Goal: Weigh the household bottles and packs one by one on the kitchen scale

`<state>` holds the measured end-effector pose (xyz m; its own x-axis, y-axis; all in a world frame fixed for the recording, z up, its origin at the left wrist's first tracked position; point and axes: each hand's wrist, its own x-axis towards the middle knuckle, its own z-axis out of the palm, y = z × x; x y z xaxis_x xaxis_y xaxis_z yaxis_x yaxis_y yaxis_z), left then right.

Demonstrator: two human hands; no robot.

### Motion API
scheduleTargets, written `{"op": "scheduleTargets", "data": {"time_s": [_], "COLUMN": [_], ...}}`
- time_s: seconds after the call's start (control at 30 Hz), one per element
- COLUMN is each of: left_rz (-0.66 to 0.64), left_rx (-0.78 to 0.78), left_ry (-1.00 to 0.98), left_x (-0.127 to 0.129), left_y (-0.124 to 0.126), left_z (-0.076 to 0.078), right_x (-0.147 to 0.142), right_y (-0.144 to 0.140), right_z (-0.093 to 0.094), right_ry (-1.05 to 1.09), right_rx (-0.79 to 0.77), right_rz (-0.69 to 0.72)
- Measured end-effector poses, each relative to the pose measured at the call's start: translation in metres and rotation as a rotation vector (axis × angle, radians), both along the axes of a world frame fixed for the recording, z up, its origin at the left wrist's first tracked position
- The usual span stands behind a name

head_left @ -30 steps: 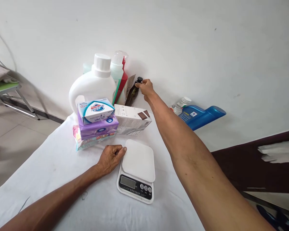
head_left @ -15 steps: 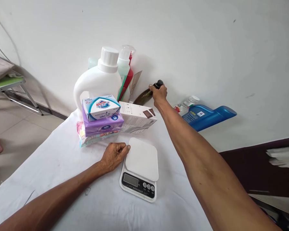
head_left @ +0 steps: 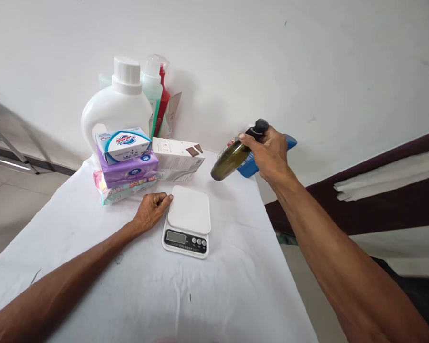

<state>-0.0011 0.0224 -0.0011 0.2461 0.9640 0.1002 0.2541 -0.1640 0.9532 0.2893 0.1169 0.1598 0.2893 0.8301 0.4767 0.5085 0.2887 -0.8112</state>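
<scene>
The right hand (head_left: 270, 155) is closed around the neck of a dark green bottle (head_left: 230, 159), carrying it tilted, base toward frame left, in the air right of centre, above and to the right of the white scale (head_left: 188, 224). The left hand (head_left: 150, 209), loosely curled and holding nothing, touches the scale's left edge on the bench (head_left: 218, 295), probably steadying it. Boxes and detergent bottles crowd the upper left.

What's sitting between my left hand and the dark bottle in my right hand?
In the head view, the white kitchen scale lies between them: the left hand touches its left edge, and the dark bottle, held tilted in the right hand, hangs up to its right.
</scene>
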Motion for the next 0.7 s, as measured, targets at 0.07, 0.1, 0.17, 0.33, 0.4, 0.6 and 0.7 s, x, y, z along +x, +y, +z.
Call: {"op": "scheduleTargets", "data": {"time_s": [0.07,0.1,0.17,0.33,0.4,0.6,0.7], "left_rz": [-0.002,-0.003,-0.003,-0.005,-0.009,-0.019,-0.023], "left_rx": [0.008,0.013,0.028,0.058,0.06,0.067,0.075], "left_ry": [0.001,0.003,0.011,0.029,0.027,0.011,0.014], "left_x": [0.0,-0.001,-0.001,-0.002,-0.003,-0.002,-0.002], "left_y": [0.0,0.0,0.0,0.0,0.0,0.001,0.002], "left_z": [0.0,0.0,-0.001,-0.001,-0.001,-0.003,-0.004], "right_x": [-0.003,-0.006,-0.013,-0.039,-0.05,-0.067,-0.07], "right_y": [-0.027,-0.039,-0.059,-0.092,-0.099,-0.102,-0.101], "right_z": [0.006,0.008,0.01,0.007,0.004,-0.009,-0.012], "right_ry": [-0.022,-0.024,0.014,0.062,0.056,0.024,0.002], "right_rx": [0.002,0.004,0.005,-0.037,-0.053,-0.065,-0.066], "right_rz": [0.039,0.071,0.151,0.247,0.25,0.279,0.289]}}
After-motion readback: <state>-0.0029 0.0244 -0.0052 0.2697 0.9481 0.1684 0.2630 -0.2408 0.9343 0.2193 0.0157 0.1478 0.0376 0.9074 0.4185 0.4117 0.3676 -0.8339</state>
